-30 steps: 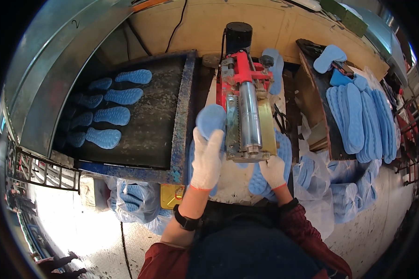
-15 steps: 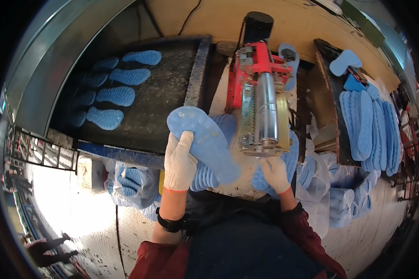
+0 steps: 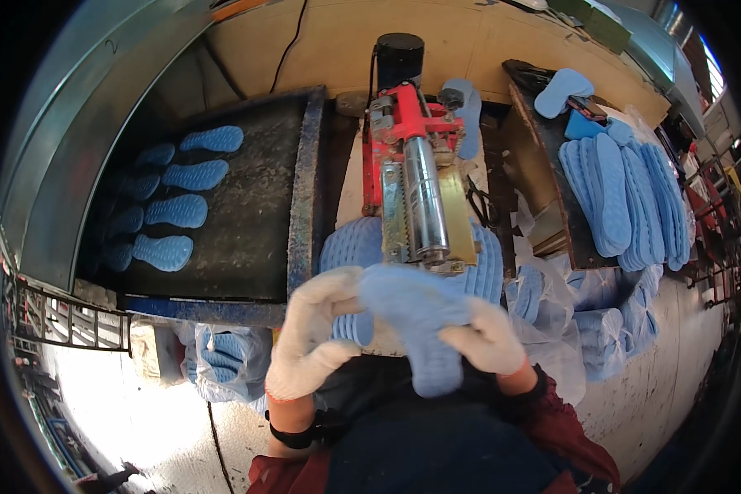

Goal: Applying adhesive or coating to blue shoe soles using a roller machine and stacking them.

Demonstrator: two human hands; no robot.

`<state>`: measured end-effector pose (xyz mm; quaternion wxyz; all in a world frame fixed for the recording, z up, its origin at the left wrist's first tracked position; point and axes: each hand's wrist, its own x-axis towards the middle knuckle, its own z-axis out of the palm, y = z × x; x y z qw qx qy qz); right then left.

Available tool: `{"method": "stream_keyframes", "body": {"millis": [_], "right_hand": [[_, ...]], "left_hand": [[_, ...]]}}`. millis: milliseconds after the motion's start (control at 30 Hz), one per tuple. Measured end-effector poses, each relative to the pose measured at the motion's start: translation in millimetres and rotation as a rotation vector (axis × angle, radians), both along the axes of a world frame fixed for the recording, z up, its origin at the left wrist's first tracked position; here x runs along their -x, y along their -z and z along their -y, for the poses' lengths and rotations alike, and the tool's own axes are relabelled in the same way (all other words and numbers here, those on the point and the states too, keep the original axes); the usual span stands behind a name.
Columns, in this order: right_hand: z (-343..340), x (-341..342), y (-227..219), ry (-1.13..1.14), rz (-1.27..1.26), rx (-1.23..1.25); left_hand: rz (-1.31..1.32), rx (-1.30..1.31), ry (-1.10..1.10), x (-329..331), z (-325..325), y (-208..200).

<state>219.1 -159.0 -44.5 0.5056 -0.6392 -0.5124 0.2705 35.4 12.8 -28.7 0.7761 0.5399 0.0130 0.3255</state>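
A blue shoe sole, smeared by motion, is held in front of the roller machine. My right hand, in a white knit glove, grips its right edge between thumb and fingers. My left hand, gloved alike, has its thumb and fingers spread apart. Its fingertips reach the sole's upper left end; whether they touch it is blurred. Behind my left hand stands a row of blue soles, and more soles stand right of the rollers.
On the left, a dark tray carries several blue soles. A board on the right bears stacked soles and one loose sole. Bagged soles sit below the tray, with more bags at the lower right.
My left hand has loosened from the sole and its fingers have opened. My right hand has come from the machine's front onto the sole. The view has shifted slightly.
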Motion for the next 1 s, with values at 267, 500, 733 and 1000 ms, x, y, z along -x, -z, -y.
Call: {"method": "stream_keyframes", "body": {"millis": [267, 500, 733, 1000], "right_hand": [[1, -85, 4, 0.571, 0.677, -0.22], [-35, -101, 25, 0.553, 0.798, -0.151], [-13, -97, 23, 0.411, 0.201, -0.502], [3, -78, 95, 0.645, -0.334, -0.18]], "left_hand": [[-0.18, -0.097, -0.282, -6, -13, 8], [-0.247, -0.062, -0.241, -8, -14, 14], [-0.13, -0.1, -0.203, -37, -29, 15], [0.043, -0.098, -0.179, -97, -48, 1]]}}
